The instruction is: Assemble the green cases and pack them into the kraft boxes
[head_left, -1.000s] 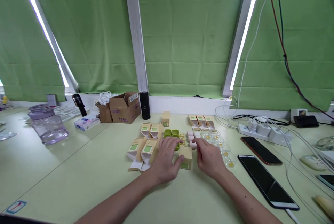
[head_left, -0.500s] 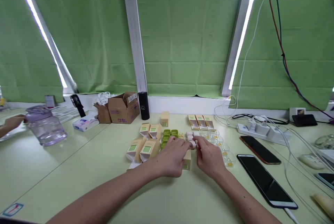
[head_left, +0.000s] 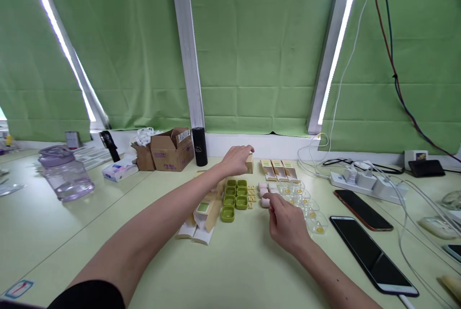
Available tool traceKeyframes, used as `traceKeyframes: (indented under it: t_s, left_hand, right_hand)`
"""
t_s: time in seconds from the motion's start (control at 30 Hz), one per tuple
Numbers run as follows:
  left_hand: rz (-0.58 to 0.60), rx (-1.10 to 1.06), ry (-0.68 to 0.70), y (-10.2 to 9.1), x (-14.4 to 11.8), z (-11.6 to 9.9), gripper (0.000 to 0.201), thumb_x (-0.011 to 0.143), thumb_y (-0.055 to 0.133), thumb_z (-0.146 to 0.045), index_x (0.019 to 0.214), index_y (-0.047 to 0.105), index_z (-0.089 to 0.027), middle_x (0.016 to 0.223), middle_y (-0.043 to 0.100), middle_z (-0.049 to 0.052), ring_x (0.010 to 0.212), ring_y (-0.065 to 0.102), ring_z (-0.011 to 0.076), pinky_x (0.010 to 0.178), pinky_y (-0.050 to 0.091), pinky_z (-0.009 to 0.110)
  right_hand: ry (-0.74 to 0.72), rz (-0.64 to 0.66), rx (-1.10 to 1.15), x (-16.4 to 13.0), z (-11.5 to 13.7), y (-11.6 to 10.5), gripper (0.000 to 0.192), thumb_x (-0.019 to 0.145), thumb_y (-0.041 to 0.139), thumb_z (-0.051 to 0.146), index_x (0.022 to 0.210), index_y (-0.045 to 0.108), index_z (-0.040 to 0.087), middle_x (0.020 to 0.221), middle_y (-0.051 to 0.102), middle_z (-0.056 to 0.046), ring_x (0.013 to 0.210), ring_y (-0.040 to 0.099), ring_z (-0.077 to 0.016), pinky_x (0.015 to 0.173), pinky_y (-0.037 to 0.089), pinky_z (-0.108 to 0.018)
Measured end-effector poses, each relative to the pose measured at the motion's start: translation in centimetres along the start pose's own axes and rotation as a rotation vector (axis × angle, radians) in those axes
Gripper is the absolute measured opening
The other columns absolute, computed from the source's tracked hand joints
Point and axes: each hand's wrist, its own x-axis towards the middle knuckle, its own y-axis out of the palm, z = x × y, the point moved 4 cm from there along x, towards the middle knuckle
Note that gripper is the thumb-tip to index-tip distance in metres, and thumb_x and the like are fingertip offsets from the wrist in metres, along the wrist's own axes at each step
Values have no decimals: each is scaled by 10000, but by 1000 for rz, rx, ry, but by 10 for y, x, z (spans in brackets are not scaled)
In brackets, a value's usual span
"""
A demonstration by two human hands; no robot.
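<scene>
My left hand [head_left: 237, 160] reaches far across the table, its fingers closed around a small tan cardboard box [head_left: 249, 164]. Closer in, my right hand [head_left: 287, 220] is curled, the index fingertip touching a small pale pink cylinder [head_left: 265, 202] at the near end of a short group. Whether its fingers pinch something is hidden. Between the hands stand green square cups [head_left: 241, 202] in two columns, with small yellowish pieces [head_left: 250, 199] alongside. Open tan cartons [head_left: 209, 210] lie partly behind my left forearm. Clear plastic cups with yellow centres [head_left: 317, 223] are just right of my right hand.
Three open tan boxes [head_left: 278, 170] lie at the back. To the right are two phones [head_left: 372, 253], a power strip [head_left: 374, 187] and loose cables. Leftward stand a black cylinder [head_left: 199, 147], a brown carton [head_left: 172, 151], a tissue pack [head_left: 120, 168] and a purple jug [head_left: 65, 174].
My left hand has moved away from the pale cylinders to the back of the table, carrying the tan box. My right hand stays by the cylinders. Another person's hand has left the purple jug.
</scene>
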Motion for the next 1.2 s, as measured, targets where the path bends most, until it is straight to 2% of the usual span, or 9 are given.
traceKeyframes:
  t_s: [0.23, 0.3, 0.37, 0.47, 0.6, 0.7, 0.93, 1.07, 1.2]
  left_hand:
    - [96, 94, -81, 52, 34, 30, 651, 756, 750, -77, 1371, 558, -175, 1262, 722, 132, 1209, 669, 311, 1168, 404, 459]
    - [124, 111, -99, 66, 38, 35, 561, 839, 766, -146, 1367, 579, -175, 1255, 718, 119, 1202, 670, 290, 1184, 402, 494]
    - [147, 124, -113, 79, 41, 39, 421, 964, 716, -302, 1348, 608, -169, 1303, 685, 110, 1195, 664, 280, 1115, 482, 533]
    - [165, 132, -137, 93, 42, 44, 404, 1015, 662, -406, 1343, 623, -174, 1358, 648, 110, 1195, 658, 279, 1045, 543, 534]
    - [125, 134, -175, 95, 37, 44, 581, 891, 746, -234, 1430, 539, -175, 1380, 628, 155, 1332, 561, 322, 1180, 392, 533]
    - [74, 136, -213, 88, 28, 37, 700, 814, 719, -169, 1470, 473, -167, 1483, 529, 201, 1407, 478, 355, 1156, 398, 495]
    - [137, 99, -281, 90, 5, 8, 479, 817, 724, -198, 1279, 621, -129, 1353, 582, 224, 1213, 643, 358, 1028, 514, 463]
    - [178, 63, -328, 99, 1, 5, 396, 971, 704, -335, 1310, 629, -146, 1353, 628, 158, 1165, 669, 294, 964, 584, 462]
    - [175, 36, -369, 105, 4, 9, 393, 1010, 680, -370, 1345, 621, -173, 1356, 646, 117, 1151, 679, 263, 959, 607, 473]
  right_hand:
    - [-39, 25, 36, -2, 5, 2, 488, 784, 540, 25, 1221, 555, 242, 1102, 748, -46, 866, 731, -236, 614, 350, -296]
    - [-43, 24, 35, -2, 5, 1, 497, 779, 539, 22, 1225, 555, 242, 1107, 748, -48, 865, 729, -236, 617, 353, -295]
    - [-48, 28, 29, -3, 5, 1, 506, 773, 539, 21, 1229, 558, 240, 1117, 749, -53, 869, 729, -235, 622, 361, -295]
    - [-56, 33, 16, -3, 6, 1, 515, 767, 544, 26, 1237, 566, 236, 1125, 749, -59, 875, 728, -234, 622, 374, -295]
    - [-67, 24, 5, -3, 6, 0, 535, 749, 547, 23, 1239, 573, 236, 1117, 747, -54, 859, 724, -228, 618, 384, -294]
    - [-71, 17, 1, -3, 7, 0, 535, 750, 543, 24, 1239, 572, 236, 1120, 746, -53, 847, 721, -228, 612, 384, -295]
    - [-77, 23, 24, -5, 11, 4, 543, 765, 525, 28, 1265, 552, 237, 1137, 745, -62, 823, 725, -227, 607, 384, -293]
    - [-79, 48, 29, -5, 12, 6, 560, 760, 523, 26, 1279, 548, 236, 1146, 743, -69, 849, 731, -233, 636, 417, -295]
    - [-66, 59, 25, -5, 13, 6, 570, 756, 524, 28, 1287, 550, 235, 1153, 747, -78, 858, 732, -236, 645, 430, -294]
